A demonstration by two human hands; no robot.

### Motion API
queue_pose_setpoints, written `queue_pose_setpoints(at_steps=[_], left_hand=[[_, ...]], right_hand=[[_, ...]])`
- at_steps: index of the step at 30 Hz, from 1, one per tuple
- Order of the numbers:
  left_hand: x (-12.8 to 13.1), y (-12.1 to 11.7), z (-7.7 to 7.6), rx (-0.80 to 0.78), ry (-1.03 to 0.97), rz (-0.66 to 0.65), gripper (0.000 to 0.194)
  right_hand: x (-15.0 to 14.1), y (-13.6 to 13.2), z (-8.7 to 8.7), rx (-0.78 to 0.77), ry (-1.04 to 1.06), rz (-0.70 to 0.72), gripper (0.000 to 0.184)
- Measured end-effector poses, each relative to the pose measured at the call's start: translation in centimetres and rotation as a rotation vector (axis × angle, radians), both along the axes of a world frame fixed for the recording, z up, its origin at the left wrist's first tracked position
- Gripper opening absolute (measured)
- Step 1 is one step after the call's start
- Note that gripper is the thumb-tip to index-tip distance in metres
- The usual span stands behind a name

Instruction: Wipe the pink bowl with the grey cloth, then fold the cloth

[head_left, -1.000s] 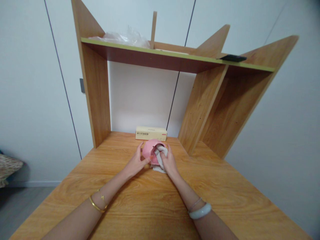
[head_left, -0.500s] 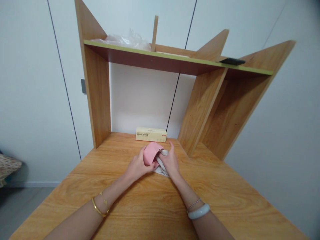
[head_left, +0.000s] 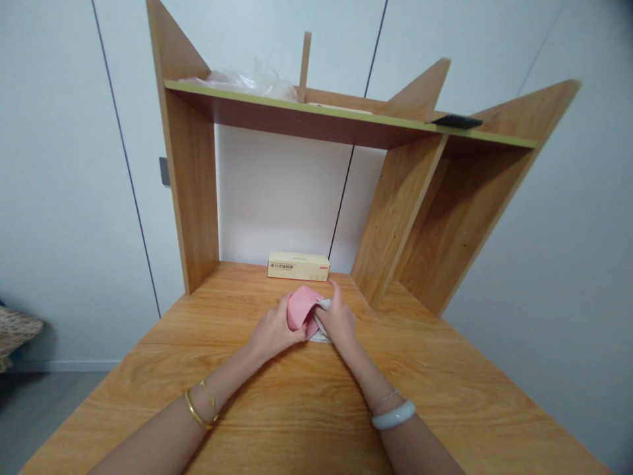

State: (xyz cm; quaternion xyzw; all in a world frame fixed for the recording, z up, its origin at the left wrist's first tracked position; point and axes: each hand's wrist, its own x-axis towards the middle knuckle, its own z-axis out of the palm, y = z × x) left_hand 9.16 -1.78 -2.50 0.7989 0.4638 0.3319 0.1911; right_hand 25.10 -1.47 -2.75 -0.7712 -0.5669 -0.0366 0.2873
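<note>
A pink, hollow container point(head_left: 300, 307), its exact kind unclear, is tilted above the wooden desk with its opening towards the right. My left hand point(head_left: 271, 332) is wrapped round its left side, thumb at the near rim. At the opening, my right hand point(head_left: 341, 322) grips a light grey cloth point(head_left: 321, 337), part of which is pushed into the container. The right index finger or thumb sticks up, while the other fingertips are hidden inside the opening.
Behind the hands, a cream-coloured oblong box point(head_left: 298, 266) lies at the back of the desk point(head_left: 306, 415). A wooden shelf unit point(head_left: 195, 191) frames it. On the upper shelf are a clear plastic bag point(head_left: 252, 80) and a flat black object point(head_left: 457, 121).
The right hand and cloth have moved slightly further into the container's opening, and less cloth hangs below. The container has shifted a little to the right.
</note>
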Motion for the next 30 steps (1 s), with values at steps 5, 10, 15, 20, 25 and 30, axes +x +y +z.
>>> queue_pose_setpoints(at_steps=[5, 10, 15, 20, 25, 30], left_hand=[[0.1, 0.2, -0.2, -0.002, -0.034, 0.005, 0.067], [0.1, 0.0, -0.2, 0.024, 0.044, 0.018, 0.072], [0.1, -0.1, -0.1, 0.026, 0.086, 0.013, 0.072], [0.2, -0.3, 0.3, 0.030, 0.117, 0.004, 0.070], [0.3, -0.5, 0.4, 0.056, 0.132, 0.013, 0.071], [-0.2, 0.3, -0.5, 0.050, -0.049, -0.029, 0.073]], right_hand=[[0.2, 0.7, -0.4, -0.088, 0.193, 0.048, 0.074], [-0.2, -0.1, -0.1, -0.001, -0.057, -0.030, 0.062], [0.0, -1.0, 0.2, 0.192, -0.328, 0.108, 0.059], [0.3, -0.4, -0.1, 0.162, -0.238, 0.066, 0.071], [0.9, 0.0, -0.4, 0.069, -0.132, 0.066, 0.072], [1.6, 0.3, -1.5, 0.149, 0.058, 0.212, 0.068]])
